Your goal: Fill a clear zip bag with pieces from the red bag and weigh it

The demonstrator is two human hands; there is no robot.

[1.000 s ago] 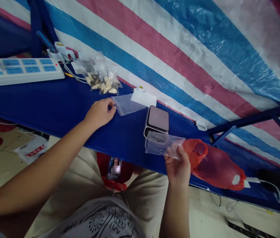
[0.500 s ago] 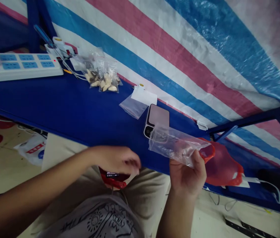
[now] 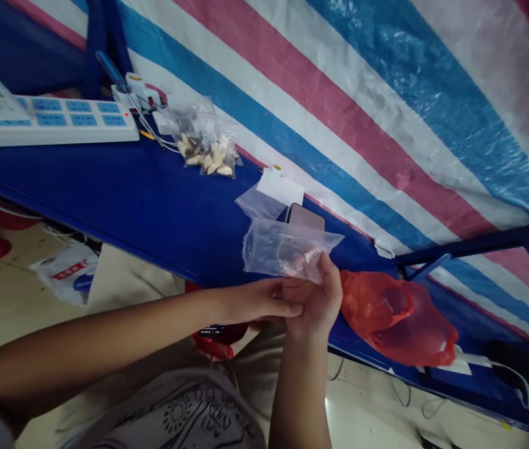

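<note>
Clear bag (image 3: 269, 246) in the right hand (image 3: 315, 299), left hand (image 3: 269, 300) crossed to its wrist

Right hand: palm up at the near edge of the blue table (image 3: 152, 215), thumb pressed down on the clear bag, gripping it by the end close to the palm. Bag extends leftward over the surface, between near and far edges, a little crumpled, see-through. It covers the near part of a grey-topped device (image 3: 309, 216) from this view; cannot tell whether the two touch.

Left hand: reaches across by the near edge, thumb lying against the base of the right palm. Other fingers mostly hidden; cannot tell whether it grasps anything.

Toward the far edge, just beyond the held bag: a flat clear bag (image 3: 255, 202), partly under a white sheet (image 3: 281, 186), both beside the device. Farther left along that edge, small bags of pale pieces (image 3: 213, 156); then a blue-handled tool (image 3: 111, 67) and, toward the far left corner, a white power strip (image 3: 84, 117). Right of the hands, close to the near edge: a red plastic bag (image 3: 377, 312). Striped sheeting (image 3: 302, 106) rises behind the far edge.
</note>
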